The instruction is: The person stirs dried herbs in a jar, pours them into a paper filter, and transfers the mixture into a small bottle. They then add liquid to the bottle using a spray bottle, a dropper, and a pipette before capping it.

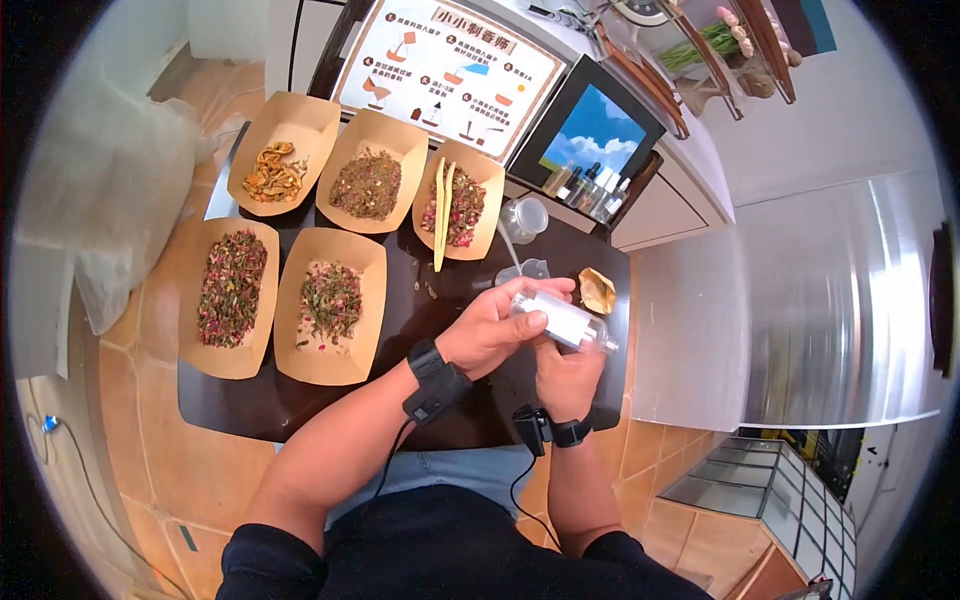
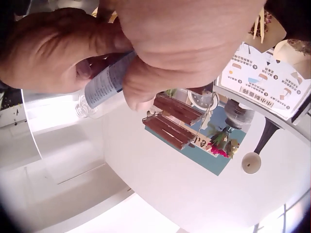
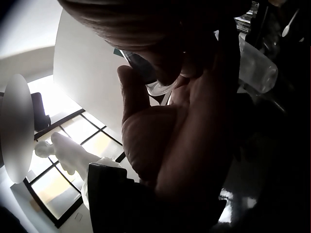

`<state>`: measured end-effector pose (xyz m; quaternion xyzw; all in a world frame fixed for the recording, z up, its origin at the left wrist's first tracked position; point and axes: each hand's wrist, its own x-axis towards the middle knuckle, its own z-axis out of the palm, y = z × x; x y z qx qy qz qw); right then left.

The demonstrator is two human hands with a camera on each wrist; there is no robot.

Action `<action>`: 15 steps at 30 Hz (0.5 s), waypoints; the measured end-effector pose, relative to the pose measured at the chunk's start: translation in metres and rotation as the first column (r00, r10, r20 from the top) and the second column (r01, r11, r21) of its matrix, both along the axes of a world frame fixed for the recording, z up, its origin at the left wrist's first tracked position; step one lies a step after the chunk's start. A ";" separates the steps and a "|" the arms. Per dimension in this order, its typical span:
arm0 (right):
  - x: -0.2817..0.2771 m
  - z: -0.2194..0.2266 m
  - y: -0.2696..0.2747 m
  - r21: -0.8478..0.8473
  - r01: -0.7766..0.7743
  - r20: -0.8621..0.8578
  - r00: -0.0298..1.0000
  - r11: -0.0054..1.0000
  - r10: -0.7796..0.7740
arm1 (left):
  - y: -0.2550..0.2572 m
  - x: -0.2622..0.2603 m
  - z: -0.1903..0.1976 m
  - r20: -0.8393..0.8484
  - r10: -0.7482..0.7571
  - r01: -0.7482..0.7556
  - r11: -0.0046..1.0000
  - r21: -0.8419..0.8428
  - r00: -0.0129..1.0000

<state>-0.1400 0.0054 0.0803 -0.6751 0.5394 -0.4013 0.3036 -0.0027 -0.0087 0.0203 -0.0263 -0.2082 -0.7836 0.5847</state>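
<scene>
A clear bottle with a white label [image 1: 565,322] is held over the right side of the dark table, its narrow neck pointing right. The left hand [image 1: 492,322] grips its base end, thumb on the label. Below the bottle the right hand [image 1: 568,380] touches its underside with curled fingers, partly hidden by it. In the left wrist view the labelled bottle [image 2: 108,82] lies between the left hand [image 2: 180,39] and the right hand [image 2: 53,53]. The right wrist view is dark, with the right hand [image 3: 155,136] close to the bottle.
Several paper trays [image 1: 262,352] of dried petals and herbs fill the table's left; yellow tweezers [image 1: 441,215] lie across one. A lidded jar [image 1: 525,218], a clear beaker [image 1: 524,272] and a paper piece [image 1: 596,291] are near the hands. Small bottles [image 1: 590,190] stand behind.
</scene>
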 end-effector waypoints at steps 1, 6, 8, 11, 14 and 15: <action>-0.003 -0.002 -0.001 -0.031 0.016 -0.052 0.998 0.999 -0.017 | 0.000 -0.001 -0.001 -0.021 0.004 -0.004 1.000 -0.014 1.000; -0.022 0.013 -0.009 -0.193 0.096 0.012 0.995 0.976 -0.096 | 0.003 -0.004 -0.004 0.035 0.013 -0.013 1.000 -0.025 0.999; -0.035 0.027 -0.011 -0.125 0.243 0.239 0.948 0.962 -0.208 | 0.003 -0.001 -0.001 0.056 0.037 -0.039 0.999 0.024 0.998; -0.074 0.052 -0.013 -0.168 0.252 0.415 0.895 0.953 -0.164 | -0.003 0.003 -0.008 0.000 0.127 -0.126 0.987 0.097 0.992; -0.101 0.073 -0.004 -0.220 0.138 0.473 0.881 0.966 -0.018 | -0.006 0.010 -0.007 -0.017 0.201 -0.195 0.967 0.165 0.980; -0.103 0.075 -0.001 -0.223 0.139 0.467 0.884 0.965 -0.019 | -0.007 0.011 -0.007 -0.016 0.201 -0.196 0.967 0.163 0.979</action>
